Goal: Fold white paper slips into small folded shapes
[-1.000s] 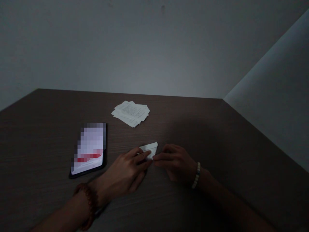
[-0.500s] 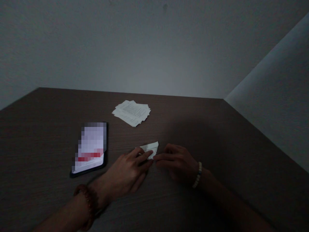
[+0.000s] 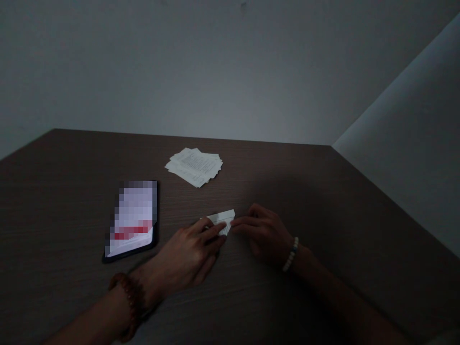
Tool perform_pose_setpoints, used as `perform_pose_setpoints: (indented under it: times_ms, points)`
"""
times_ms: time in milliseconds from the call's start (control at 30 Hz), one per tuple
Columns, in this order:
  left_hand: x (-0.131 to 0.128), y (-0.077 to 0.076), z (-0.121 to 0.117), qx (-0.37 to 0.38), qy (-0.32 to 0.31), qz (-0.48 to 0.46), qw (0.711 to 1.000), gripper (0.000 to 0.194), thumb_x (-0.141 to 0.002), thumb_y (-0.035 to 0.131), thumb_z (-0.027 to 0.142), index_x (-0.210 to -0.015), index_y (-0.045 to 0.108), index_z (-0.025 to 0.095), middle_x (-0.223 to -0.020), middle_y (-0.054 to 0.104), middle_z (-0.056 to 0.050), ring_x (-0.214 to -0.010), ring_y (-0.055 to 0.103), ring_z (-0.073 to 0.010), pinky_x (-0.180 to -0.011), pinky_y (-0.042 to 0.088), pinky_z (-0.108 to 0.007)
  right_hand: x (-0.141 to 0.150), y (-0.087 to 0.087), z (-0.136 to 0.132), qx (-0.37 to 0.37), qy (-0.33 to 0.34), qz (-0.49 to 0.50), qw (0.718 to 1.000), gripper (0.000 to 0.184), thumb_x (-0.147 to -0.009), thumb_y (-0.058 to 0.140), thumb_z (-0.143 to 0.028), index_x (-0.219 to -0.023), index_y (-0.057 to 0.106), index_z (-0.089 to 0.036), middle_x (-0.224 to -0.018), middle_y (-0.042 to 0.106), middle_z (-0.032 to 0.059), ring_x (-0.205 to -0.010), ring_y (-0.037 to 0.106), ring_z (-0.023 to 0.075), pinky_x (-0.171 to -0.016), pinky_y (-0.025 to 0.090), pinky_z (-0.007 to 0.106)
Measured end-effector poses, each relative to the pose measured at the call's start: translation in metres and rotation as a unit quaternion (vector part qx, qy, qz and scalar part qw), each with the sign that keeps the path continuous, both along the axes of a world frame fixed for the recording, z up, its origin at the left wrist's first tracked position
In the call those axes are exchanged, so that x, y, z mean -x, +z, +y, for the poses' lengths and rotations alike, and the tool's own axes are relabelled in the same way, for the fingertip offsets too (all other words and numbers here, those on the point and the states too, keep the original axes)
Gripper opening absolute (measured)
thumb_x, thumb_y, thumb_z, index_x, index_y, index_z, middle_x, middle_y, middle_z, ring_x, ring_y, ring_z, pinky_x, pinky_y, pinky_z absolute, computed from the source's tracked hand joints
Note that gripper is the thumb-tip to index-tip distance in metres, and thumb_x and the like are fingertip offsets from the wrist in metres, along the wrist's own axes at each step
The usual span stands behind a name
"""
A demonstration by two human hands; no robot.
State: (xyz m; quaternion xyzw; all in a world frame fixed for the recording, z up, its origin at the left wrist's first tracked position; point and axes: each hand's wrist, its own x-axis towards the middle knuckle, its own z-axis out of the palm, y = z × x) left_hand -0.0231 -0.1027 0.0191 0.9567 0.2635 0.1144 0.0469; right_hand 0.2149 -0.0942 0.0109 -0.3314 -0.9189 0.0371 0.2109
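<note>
A small folded paper (image 3: 222, 217) with printed or written lines lies on the tabletop between my hands. My left hand (image 3: 192, 251) holds it against the table, fingers bent over its lower left part and covering much of it. At the paper's right edge, the fingertips of my right hand (image 3: 264, 234) are drawn together and touch it. Whether the right fingertips pinch the edge or only press on it is hard to see in the dim light. The left wrist wears a brown beaded bracelet, the right one a pale beaded bracelet.
Further back on the brown wooden table (image 3: 280, 158) sits a loose stack of written paper sheets (image 3: 196, 166). Left of my left hand lies a phone (image 3: 134, 220) with its screen lit and blurred. A grey wall (image 3: 215, 72) rises behind the table.
My right hand has slid slightly up along the paper's right edge, away from me. My left hand stays on the paper. The whole view has shifted very slightly.
</note>
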Motion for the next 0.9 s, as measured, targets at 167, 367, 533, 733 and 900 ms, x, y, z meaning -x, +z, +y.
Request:
perform_pose_setpoints:
  times_ms: [167, 367, 533, 733, 900]
  points:
    - [0.000, 0.000, -0.001, -0.004, 0.004, 0.000, 1.000, 0.030, -0.085, 0.045, 0.015, -0.110, 0.061, 0.015, -0.126, 0.056, -0.011, -0.101, 0.053, -0.0270, -0.075, 0.056, -0.043, -0.001, -0.002, 0.003, 0.002, -0.020, 0.014, 1.000, 0.032, -0.074, 0.053, -0.002, -0.098, 0.065, -0.019, -0.111, 0.067, 0.0028, -0.082, 0.044, 0.0198, -0.073, 0.043, 0.034]
    - [0.002, -0.002, -0.001, 0.006, 0.016, -0.016, 1.000, 0.031, -0.083, 0.045, 0.015, -0.111, 0.061, 0.014, -0.131, 0.052, -0.013, -0.111, 0.052, -0.0286, -0.084, 0.055, -0.045, 0.000, -0.002, 0.003, -0.006, -0.024, -0.001, 1.000, 0.032, -0.076, 0.055, -0.004, -0.102, 0.064, -0.019, -0.110, 0.066, 0.0042, -0.084, 0.044, 0.0201, -0.074, 0.043, 0.034]
    - [0.002, -0.003, 0.000, 0.001, 0.012, -0.049, 0.999, 0.028, -0.083, 0.044, 0.013, -0.104, 0.063, 0.012, -0.119, 0.059, -0.014, -0.109, 0.055, -0.0269, -0.090, 0.053, -0.043, 0.001, 0.006, 0.002, -0.012, 0.001, -0.054, 0.998, 0.031, -0.077, 0.055, -0.007, -0.104, 0.063, -0.018, -0.110, 0.063, 0.0060, -0.089, 0.043, 0.0216, -0.079, 0.043, 0.036]
    - [0.000, 0.001, 0.000, 0.000, 0.006, -0.049, 0.999, 0.030, -0.082, 0.044, 0.013, -0.106, 0.062, 0.010, -0.123, 0.057, -0.015, -0.107, 0.056, -0.0289, -0.086, 0.054, -0.046, 0.003, 0.008, 0.000, 0.004, 0.003, -0.074, 0.997, 0.038, -0.080, 0.055, -0.010, -0.116, 0.058, -0.021, -0.110, 0.058, 0.0081, -0.094, 0.044, 0.0223, -0.084, 0.042, 0.039]
    - [0.000, 0.000, 0.001, 0.020, 0.014, -0.058, 0.998, 0.036, -0.080, 0.044, 0.011, -0.112, 0.059, 0.010, -0.126, 0.056, -0.015, -0.110, 0.054, -0.0286, -0.092, 0.050, -0.047, 0.003, 0.008, -0.001, 0.002, -0.004, -0.081, 0.997, 0.040, -0.078, 0.055, -0.009, -0.116, 0.058, -0.021, -0.113, 0.056, 0.0085, -0.096, 0.044, 0.0229, -0.084, 0.042, 0.039]
